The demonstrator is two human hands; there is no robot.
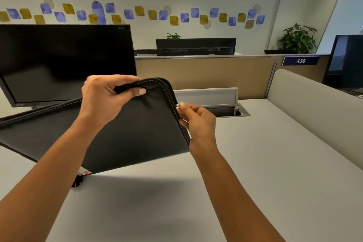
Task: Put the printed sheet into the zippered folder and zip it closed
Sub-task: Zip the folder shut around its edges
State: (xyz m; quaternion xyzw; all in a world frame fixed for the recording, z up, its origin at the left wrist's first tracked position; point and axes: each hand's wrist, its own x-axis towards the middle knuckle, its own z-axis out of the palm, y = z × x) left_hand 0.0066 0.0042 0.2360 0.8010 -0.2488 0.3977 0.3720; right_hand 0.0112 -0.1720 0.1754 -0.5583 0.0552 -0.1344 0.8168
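Centre frame, black zippered folder (137, 124) held tilted above the tabletop (255, 163) | left hand (104, 98) grip clamps top edge | right hand (196, 118) pinches zipper pull (177, 106) at corner | sheet unseen, likely inside | next: draw zipper along the open edge.

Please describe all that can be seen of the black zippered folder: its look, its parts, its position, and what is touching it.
The zippered folder is black and flat, of matte fabric-like material, with pale stitching along its rounded corner. It is held tilted above the grey desk, lower left part low near it. The left hand grips its top edge; the right hand pinches a small silver zipper pull on the right edge. A red-and-white label shows at the bottom edge. No sheet is visible.
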